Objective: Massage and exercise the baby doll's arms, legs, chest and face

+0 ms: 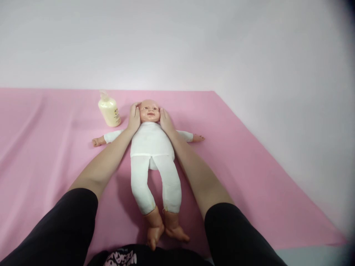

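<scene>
Doll (151,142) lies face-up on pink sheet (249,166), lotion bottle (109,109) near its head. Left hand (134,117) and right hand (165,120) cup the head's sides, fingers flat, gripping nothing.

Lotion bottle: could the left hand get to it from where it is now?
Probably yes. The left hand cups the doll's head, and the lotion bottle stands upright just to its left on the pink sheet, with only bare sheet between them.

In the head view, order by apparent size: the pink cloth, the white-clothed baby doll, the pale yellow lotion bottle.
1. Pink cloth
2. White-clothed baby doll
3. Pale yellow lotion bottle, farthest away, though clearly the smallest.
</scene>
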`<state>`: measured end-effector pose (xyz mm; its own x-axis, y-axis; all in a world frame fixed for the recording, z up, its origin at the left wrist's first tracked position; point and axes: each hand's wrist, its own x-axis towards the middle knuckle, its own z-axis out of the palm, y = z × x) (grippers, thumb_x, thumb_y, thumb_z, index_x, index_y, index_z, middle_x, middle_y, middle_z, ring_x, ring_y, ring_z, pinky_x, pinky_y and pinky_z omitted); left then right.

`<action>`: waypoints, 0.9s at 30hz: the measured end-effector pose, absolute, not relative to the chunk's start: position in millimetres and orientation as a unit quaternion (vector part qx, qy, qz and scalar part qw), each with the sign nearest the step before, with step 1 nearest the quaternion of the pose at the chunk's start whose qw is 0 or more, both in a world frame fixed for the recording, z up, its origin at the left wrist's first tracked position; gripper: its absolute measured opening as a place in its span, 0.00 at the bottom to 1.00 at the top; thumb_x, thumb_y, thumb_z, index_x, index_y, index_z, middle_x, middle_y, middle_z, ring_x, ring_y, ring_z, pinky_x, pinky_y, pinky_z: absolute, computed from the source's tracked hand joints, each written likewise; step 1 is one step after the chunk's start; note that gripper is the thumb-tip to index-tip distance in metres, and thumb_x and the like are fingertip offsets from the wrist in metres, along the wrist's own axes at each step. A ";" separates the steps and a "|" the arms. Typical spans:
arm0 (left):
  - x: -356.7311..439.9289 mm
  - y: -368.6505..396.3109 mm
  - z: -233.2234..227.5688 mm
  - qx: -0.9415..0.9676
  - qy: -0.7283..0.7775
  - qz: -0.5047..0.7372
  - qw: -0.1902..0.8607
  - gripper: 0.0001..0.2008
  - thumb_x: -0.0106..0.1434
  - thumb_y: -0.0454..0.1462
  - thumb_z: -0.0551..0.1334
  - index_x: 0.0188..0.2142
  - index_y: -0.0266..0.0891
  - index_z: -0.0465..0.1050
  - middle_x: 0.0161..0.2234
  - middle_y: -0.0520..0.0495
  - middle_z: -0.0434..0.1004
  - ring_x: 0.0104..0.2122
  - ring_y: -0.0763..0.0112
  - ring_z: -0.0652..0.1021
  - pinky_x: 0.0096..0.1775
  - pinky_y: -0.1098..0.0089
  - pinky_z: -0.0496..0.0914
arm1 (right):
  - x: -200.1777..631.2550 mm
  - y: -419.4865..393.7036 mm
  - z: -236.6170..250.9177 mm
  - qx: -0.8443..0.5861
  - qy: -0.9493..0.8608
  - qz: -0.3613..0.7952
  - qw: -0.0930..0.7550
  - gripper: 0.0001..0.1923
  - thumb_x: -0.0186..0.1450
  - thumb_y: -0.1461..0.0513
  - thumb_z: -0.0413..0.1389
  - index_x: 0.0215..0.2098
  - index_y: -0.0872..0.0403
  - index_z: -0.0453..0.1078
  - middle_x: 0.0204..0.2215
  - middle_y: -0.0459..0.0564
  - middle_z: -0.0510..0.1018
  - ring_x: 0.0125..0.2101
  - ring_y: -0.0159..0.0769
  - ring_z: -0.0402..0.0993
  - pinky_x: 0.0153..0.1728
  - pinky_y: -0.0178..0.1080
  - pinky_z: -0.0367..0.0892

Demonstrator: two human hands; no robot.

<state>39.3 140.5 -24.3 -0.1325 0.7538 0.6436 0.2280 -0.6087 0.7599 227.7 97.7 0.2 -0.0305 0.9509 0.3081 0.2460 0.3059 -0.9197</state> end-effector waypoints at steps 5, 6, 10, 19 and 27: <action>39.1 131.9 -18.1 0.636 0.396 0.633 0.195 0.31 0.73 0.64 0.46 0.55 0.46 0.69 0.55 0.42 0.73 0.60 0.60 0.74 0.66 0.56 0.66 | 223.4 83.3 14.7 -0.472 -0.625 0.371 0.498 0.41 0.69 0.32 0.43 0.62 0.52 0.67 0.63 0.58 0.74 0.68 0.47 0.66 0.73 0.49 0.57; 38.9 129.2 -15.7 0.641 0.395 0.628 0.196 0.32 0.72 0.65 0.47 0.56 0.46 0.69 0.55 0.42 0.73 0.60 0.60 0.74 0.66 0.56 0.65 | 223.4 81.4 16.8 -0.471 -0.630 0.379 0.487 0.42 0.68 0.32 0.46 0.64 0.53 0.65 0.65 0.58 0.72 0.69 0.48 0.65 0.73 0.50 0.56; 37.9 120.5 -8.5 0.668 0.387 0.606 0.194 0.35 0.68 0.66 0.54 0.59 0.45 0.66 0.59 0.38 0.71 0.63 0.56 0.71 0.69 0.53 0.62 | 224.7 78.1 20.6 -0.475 -0.637 0.391 0.464 0.48 0.64 0.33 0.55 0.69 0.55 0.60 0.69 0.60 0.68 0.72 0.50 0.60 0.74 0.51 0.54; 39.8 114.1 -6.4 0.706 0.390 0.570 0.157 0.49 0.57 0.68 0.66 0.65 0.40 0.59 0.64 0.31 0.64 0.67 0.45 0.67 0.70 0.46 0.59 | 225.5 81.0 18.9 -0.471 -0.650 0.355 0.479 0.48 0.71 0.32 0.30 0.59 0.56 0.73 0.61 0.59 0.78 0.67 0.46 0.70 0.73 0.48 0.56; 40.3 118.8 -6.3 0.689 0.379 0.594 0.169 0.36 0.69 0.66 0.52 0.62 0.44 0.65 0.62 0.36 0.69 0.65 0.54 0.70 0.69 0.51 0.60 | 225.7 92.8 10.7 -0.505 -0.634 0.337 0.480 0.33 0.77 0.43 0.39 0.64 0.53 0.69 0.64 0.56 0.76 0.64 0.41 0.72 0.70 0.48 0.60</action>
<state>40.3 118.8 -6.3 0.0066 0.7226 0.6912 0.3213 -0.6561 0.6828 225.7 92.8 10.7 -0.0300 0.9629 0.2681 0.3162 0.2635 -0.9114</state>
